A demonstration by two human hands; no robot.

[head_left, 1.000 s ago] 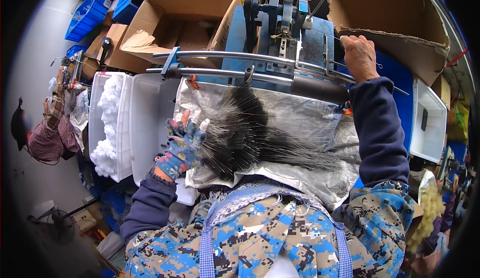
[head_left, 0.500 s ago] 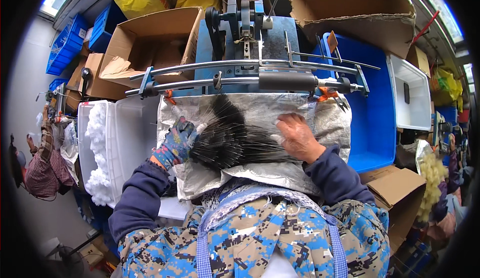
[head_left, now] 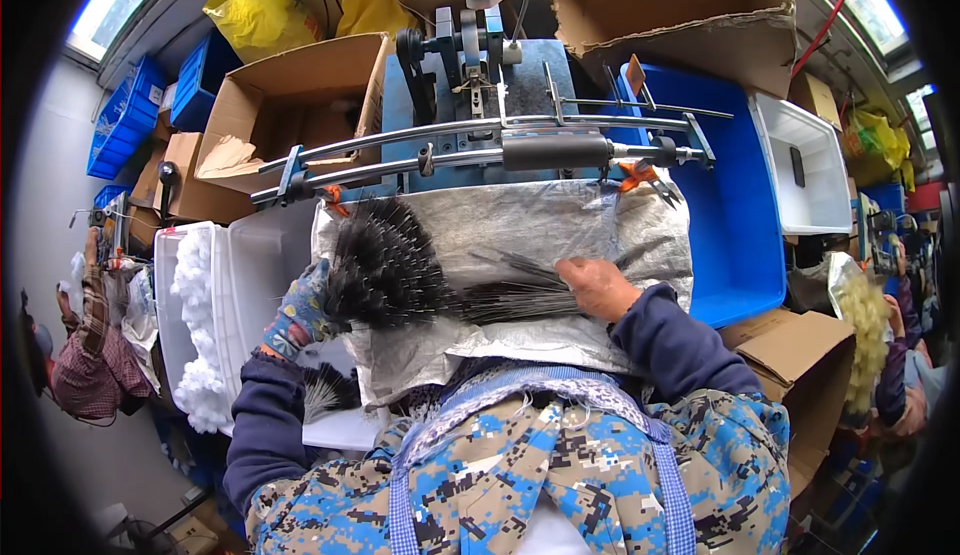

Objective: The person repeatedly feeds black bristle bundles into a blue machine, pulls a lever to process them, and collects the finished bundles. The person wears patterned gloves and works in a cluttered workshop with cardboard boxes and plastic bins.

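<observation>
Where the person leans over the bench in the head view, a bundle of black bristled wire brushes (head_left: 400, 275) lies across a sheet of silvery woven plastic (head_left: 560, 225) spread in front of them. The bushy black heads fan out at the left of the sheet, while the thin wire stems (head_left: 510, 300) run rightward in a flat sheaf.

The left hand (head_left: 298, 307), in a patterned work glove, is cupped against the left edge of the bristle heads, fingers curled round them. The bare right hand (head_left: 598, 287) lies palm down on the far ends of the stems, fingers closed loosely over them and pressing them to the sheet. Both arms wear dark blue sleeves, and a blue camouflage-print apron (head_left: 520, 475) fills the lower part of the picture.

Just beyond the sheet stands a blue machine (head_left: 470, 65) with long metal rails (head_left: 420, 145) and a dark cylinder (head_left: 555, 150) running crosswise. Left of the sheet is a white tub (head_left: 250, 275), with white fluffy tufts (head_left: 195, 305) beside it and a few more black brushes (head_left: 325, 390) near its front corner. A blue bin (head_left: 740, 215) sits to the right, a white tray (head_left: 810, 165) beyond it, and open cardboard boxes (head_left: 290, 95) stand behind.
</observation>
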